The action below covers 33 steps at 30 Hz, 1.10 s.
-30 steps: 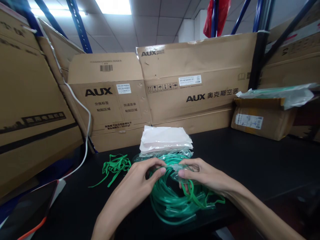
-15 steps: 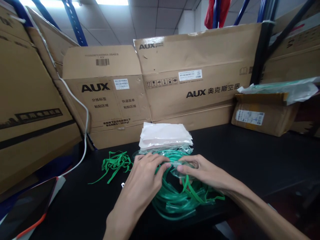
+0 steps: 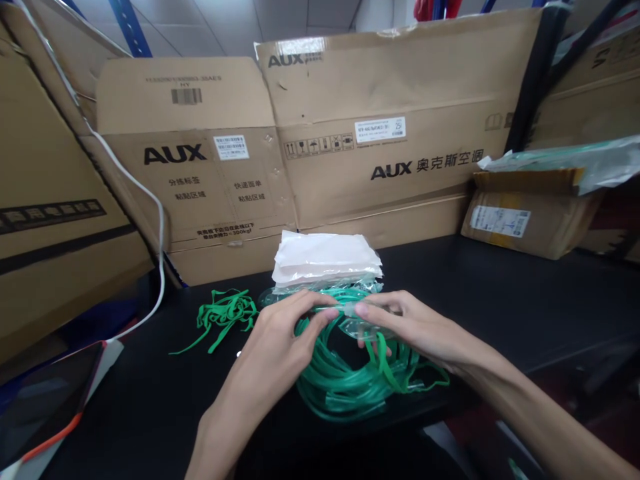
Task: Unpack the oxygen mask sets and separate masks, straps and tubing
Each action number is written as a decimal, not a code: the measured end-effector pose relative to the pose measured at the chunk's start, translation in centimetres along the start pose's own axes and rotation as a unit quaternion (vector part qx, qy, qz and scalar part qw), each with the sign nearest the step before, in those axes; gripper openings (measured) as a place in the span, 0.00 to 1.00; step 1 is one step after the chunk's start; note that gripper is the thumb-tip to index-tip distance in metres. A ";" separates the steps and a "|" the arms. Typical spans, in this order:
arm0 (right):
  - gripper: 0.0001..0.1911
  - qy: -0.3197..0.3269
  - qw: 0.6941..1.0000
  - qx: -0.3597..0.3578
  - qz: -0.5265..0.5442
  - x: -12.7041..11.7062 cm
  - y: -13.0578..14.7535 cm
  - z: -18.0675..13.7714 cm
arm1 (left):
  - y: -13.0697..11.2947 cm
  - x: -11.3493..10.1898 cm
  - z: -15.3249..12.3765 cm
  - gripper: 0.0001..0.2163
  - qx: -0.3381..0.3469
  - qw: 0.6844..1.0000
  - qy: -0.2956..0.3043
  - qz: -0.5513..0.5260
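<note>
Above a coil of green clear tubing (image 3: 345, 393) on the black table, both hands meet. My left hand (image 3: 285, 327) pinches a thin end of tubing (image 3: 327, 308) between thumb and fingers. My right hand (image 3: 420, 327) is closed on a clear plastic mask (image 3: 363, 329), its thumb on the narrow connector facing the tube end. The tube end and connector look to be touching; how far they are joined cannot be made out. A green elastic strap (image 3: 384, 367) hangs from the mask over the coil.
White packets (image 3: 327, 257) are stacked behind the coil. Loose green straps (image 3: 227, 317) lie to the left, near a phone (image 3: 47, 407) and white cable (image 3: 161, 247). Large cartons (image 3: 390, 133) wall the back; a small carton (image 3: 520, 213) stands at right.
The camera view has tilted down and shifted slightly, so the scene sits higher. My hands keep their grips, with the mask's connector and tube end still together.
</note>
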State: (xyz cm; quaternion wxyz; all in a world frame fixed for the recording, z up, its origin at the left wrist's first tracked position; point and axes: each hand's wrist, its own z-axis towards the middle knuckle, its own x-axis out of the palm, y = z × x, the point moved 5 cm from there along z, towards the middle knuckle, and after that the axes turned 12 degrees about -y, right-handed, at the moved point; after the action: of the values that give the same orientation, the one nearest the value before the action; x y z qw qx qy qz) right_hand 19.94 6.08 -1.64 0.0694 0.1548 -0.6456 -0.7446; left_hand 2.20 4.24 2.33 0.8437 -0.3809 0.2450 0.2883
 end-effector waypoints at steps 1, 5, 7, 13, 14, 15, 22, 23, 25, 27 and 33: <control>0.23 -0.008 0.999 -0.013 -0.040 -0.2 0.2 0.0 | 0.0 0.1 0.0 0.09 -0.012 1.000 0.006 -0.005; 0.18 -0.066 0.982 -0.088 -0.157 -0.9 1.4 -0.3 | 0.2 0.6 -0.1 0.12 -0.061 0.997 0.033 -0.019; 0.16 -0.090 0.967 -0.127 -0.201 -1.0 1.7 -0.5 | 0.3 0.8 -0.2 0.13 -0.077 0.996 0.049 -0.026; 0.17 -0.093 0.944 -0.182 -0.259 -0.8 1.6 -0.8 | 0.0 0.3 -0.3 0.10 -0.073 0.996 0.046 -0.036; 0.17 -0.093 0.943 -0.185 -0.262 -0.7 1.6 -0.9 | -0.1 0.2 -0.3 0.09 -0.068 0.996 0.041 -0.032; 0.17 -0.092 0.942 -0.184 -0.266 -0.6 1.6 -0.9 | -0.2 0.1 -0.3 0.09 -0.064 0.997 0.037 -0.026; 0.17 -0.078 0.955 -0.140 -0.250 -0.3 1.7 -0.9 | -0.6 -0.1 -0.4 0.06 -0.015 1.000 0.007 0.025; 0.18 -0.071 0.960 -0.133 -0.235 -0.3 1.7 -1.0 | -0.7 -0.1 -0.4 0.06 -0.007 1.000 0.003 0.027; 0.20 -0.058 0.971 -0.119 -0.201 -0.2 1.7 -0.9 | -0.9 -0.1 -0.4 0.06 0.009 0.999 -0.007 0.031; 0.21 -0.045 0.979 -0.099 -0.171 -0.1 1.7 -0.9 | -1.0 -0.1 -0.4 0.06 0.023 0.999 -0.014 0.037; 0.23 0.000 1.000 -0.021 -0.016 0.8 0.8 -0.7 | -1.3 -0.4 -0.4 0.06 0.045 0.997 -0.029 0.053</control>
State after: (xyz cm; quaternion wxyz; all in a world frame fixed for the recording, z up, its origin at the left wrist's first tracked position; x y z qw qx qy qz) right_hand 19.30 5.07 -1.02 0.0606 0.1640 -0.6275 -0.7587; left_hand 2.73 3.10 3.06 0.8502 -0.3205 0.2534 0.3320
